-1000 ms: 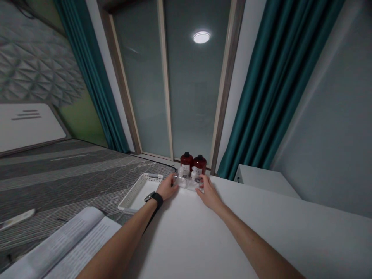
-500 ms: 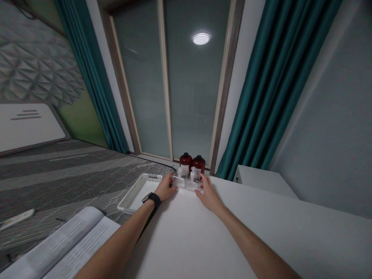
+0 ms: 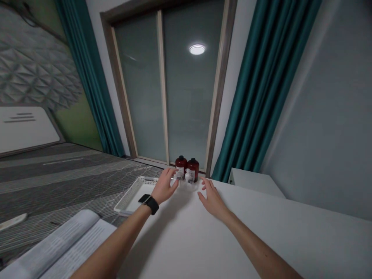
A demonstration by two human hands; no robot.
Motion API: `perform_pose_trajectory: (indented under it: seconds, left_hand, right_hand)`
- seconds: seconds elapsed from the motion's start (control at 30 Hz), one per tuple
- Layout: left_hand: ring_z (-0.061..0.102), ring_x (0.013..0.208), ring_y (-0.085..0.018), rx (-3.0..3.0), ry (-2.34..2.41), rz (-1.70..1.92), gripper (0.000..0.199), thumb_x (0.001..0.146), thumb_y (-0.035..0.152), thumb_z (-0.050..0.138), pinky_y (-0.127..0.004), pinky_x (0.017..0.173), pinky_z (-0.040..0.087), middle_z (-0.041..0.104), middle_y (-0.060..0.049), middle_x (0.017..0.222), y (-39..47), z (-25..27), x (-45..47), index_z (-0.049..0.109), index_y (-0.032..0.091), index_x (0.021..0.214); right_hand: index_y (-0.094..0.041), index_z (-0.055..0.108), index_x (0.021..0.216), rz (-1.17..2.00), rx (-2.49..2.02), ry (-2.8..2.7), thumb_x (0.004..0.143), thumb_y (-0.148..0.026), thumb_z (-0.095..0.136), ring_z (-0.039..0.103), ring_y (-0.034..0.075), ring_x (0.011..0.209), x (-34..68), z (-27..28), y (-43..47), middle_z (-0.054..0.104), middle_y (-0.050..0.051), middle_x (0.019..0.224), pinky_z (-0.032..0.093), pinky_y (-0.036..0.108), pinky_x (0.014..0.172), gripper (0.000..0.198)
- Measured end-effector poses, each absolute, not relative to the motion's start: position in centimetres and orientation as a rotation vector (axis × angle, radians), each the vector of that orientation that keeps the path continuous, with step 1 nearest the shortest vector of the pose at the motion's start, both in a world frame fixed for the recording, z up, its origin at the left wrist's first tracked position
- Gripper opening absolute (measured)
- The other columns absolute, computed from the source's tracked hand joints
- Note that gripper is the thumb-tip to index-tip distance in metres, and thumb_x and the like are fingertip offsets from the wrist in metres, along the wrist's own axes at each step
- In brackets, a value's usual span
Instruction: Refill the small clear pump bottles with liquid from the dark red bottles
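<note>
At the far end of the white tabletop (image 3: 186, 232) stand two dark red bottles with black caps, a left bottle (image 3: 180, 162) and a right bottle (image 3: 193, 166). In front of them are small white pump bottles, one of them a pump bottle (image 3: 187, 176) in plain sight, in or by a clear tray (image 3: 188, 187). My left hand (image 3: 165, 186), a black watch on its wrist, is raised over the tray's left side with fingers apart, partly covering the bottles. Just right of the tray, my right hand (image 3: 211, 198) has its fingers spread and holds nothing.
Left of the tabletop, a white perforated basket (image 3: 130, 195) rests on a grey patterned bed surface (image 3: 78, 182). Nearer lies an open book (image 3: 69, 244), with a white flat object (image 3: 13, 221) at the far left. A white cabinet (image 3: 255, 182) stands beyond the tabletop at right.
Both hands have let go of the clear tray. My left hand has lifted, and my right hand has moved slightly away to the right. The camera view has shifted a little.
</note>
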State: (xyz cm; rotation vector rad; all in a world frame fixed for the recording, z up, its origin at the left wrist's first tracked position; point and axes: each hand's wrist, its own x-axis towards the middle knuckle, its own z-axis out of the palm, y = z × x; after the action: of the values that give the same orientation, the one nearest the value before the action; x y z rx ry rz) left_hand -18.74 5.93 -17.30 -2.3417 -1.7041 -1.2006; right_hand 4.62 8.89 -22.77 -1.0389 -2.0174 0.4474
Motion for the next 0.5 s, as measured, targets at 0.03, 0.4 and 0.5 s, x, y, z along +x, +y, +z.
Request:
perform_pose_trajectory:
  seconds: [0.03,0.4,0.5]
  left_hand:
    - [0.054,0.108,-0.027,-2.381,-1.649,-1.191,0.030,0.088,0.016,0.051,-0.040,0.097,0.044,0.058,-0.010,0.110,5.7,-16.8,-17.7,0.056,0.019,0.117]
    - [0.057,0.107,-0.025,-2.862,-1.234,-1.092,0.025,0.089,0.017,0.052,-0.038,0.096,0.046,0.057,-0.010,0.111,5.0,-18.2,-5.6,0.058,0.020,0.113]
    - [0.057,0.107,-0.026,-2.936,-1.217,-0.984,0.030,0.085,0.015,0.055,-0.040,0.095,0.047,0.057,-0.010,0.113,4.7,-19.7,-3.7,0.058,0.020,0.114]
  right_hand:
    - [-0.026,0.037,0.141,0.435,-1.042,-2.032,0.086,-0.017,0.053,0.062,0.023,0.096,5.4,-22.4,8.5,0.055,0.009,0.116,0.048,0.046,0.093,0.058]
    - [-0.025,0.060,0.113,0.313,-1.188,-2.192,0.087,-0.011,0.053,0.061,0.023,0.106,17.3,-22.0,3.9,0.066,0.005,0.109,0.048,0.040,0.094,0.031]
    - [-0.025,0.061,0.112,0.262,-1.271,-2.183,0.087,-0.007,0.049,0.062,0.023,0.103,21.1,-23.4,2.7,0.067,0.005,0.106,0.050,0.040,0.092,0.034]
